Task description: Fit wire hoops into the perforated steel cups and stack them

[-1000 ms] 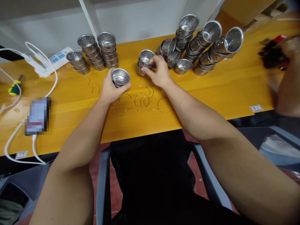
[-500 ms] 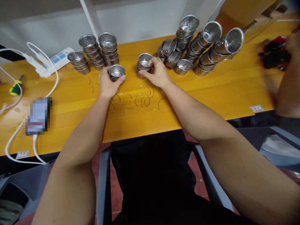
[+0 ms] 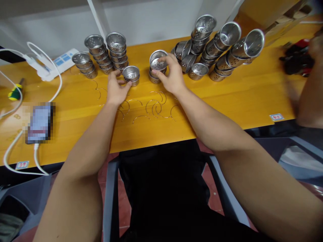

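In the head view, a perforated cup (image 3: pixel 131 73) stood on the worktop (image 3: pixel 227 97), touched by the loosely spread fingers of the left hand (image 3: pixel 115 88). The top cup of a short stack (image 3: pixel 156 67), just right, was grasped by the right hand (image 3: pixel 172 75). Wire rings (image 3: pixel 153 108) lay nearer.

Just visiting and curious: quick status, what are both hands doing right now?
Left hand open, fingertips at a single metal cup on the table. Right hand grips top cup of a short stack. Wire rings lie nearby.
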Demonstrator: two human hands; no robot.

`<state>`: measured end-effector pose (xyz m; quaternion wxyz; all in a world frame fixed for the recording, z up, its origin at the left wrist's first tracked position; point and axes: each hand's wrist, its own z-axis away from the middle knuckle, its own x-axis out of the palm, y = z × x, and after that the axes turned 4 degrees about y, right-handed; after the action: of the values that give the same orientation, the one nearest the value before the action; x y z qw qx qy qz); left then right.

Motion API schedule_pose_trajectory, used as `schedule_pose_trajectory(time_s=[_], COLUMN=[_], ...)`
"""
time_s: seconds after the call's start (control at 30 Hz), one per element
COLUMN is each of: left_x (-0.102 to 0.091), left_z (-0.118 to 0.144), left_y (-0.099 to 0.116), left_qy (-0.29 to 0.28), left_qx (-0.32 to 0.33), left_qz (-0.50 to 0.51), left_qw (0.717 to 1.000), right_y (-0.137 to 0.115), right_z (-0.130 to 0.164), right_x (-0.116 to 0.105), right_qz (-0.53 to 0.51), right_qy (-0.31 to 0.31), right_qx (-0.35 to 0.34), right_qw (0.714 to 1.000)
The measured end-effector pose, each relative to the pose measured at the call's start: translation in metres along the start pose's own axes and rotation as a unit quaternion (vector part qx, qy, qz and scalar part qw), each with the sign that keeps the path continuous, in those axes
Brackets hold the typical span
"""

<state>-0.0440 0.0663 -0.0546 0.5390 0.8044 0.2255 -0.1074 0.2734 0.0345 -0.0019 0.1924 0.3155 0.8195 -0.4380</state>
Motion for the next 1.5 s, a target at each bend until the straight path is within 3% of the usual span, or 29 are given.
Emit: schedule_pose_trajectory(time_s=[0.13, 0.3, 0.43, 0.53, 0.6, 0.7, 0.8, 0.93, 1.17, 1.5], left_x=[0.0, -0.001, 0.003, 0.004, 0.002, -0.002, -0.004, -0.003, -0.001, -0.003], left_z=[0.004, 0.025, 0.033, 0.032, 0.03, 0.027, 0.027, 0.028, 0.031, 0.032], left_y=[0.01, 0.04, 0.041, 0.038, 0.038, 0.039, 0.04, 0.041, 0.045, 0.048], left_qy=[0.02, -0.089, -0.128, -0.098, -0.074, -0.059, -0.059, -0.066, -0.086, -0.094], left_qx=[0.072, 0.173, 0.259, 0.233, 0.196, 0.161, 0.148, 0.151, 0.141, 0.141], left_qz=[0.008, 0.015, 0.032, 0.045, 0.036, 0.021, 0.012, 0.011, 0.026, 0.021], left_qw=[0.997, 0.981, 0.957, 0.967, 0.977, 0.985, 0.987, 0.986, 0.986, 0.985], right_y=[-0.025, -0.059, -0.081, -0.08, -0.069, -0.046, -0.036, -0.047, -0.062, -0.072], right_z=[0.006, 0.029, 0.04, 0.033, 0.026, 0.02, 0.023, 0.029, 0.029, 0.037], right_x=[-0.016, -0.017, -0.016, -0.033, -0.052, -0.076, -0.08, -0.064, -0.044, -0.039], right_qz=[0.056, 0.003, -0.007, -0.02, -0.028, -0.01, 0.038, 0.1, 0.099, 0.106], right_qy=[-0.024, -0.109, -0.158, -0.183, -0.236, -0.397, -0.463, -0.454, -0.418, -0.397], right_qx=[-0.001, -0.037, -0.039, -0.04, -0.032, -0.042, -0.074, -0.099, -0.107, -0.164], right_qw=[0.998, 0.993, 0.987, 0.982, 0.971, 0.917, 0.882, 0.88, 0.897, 0.897])
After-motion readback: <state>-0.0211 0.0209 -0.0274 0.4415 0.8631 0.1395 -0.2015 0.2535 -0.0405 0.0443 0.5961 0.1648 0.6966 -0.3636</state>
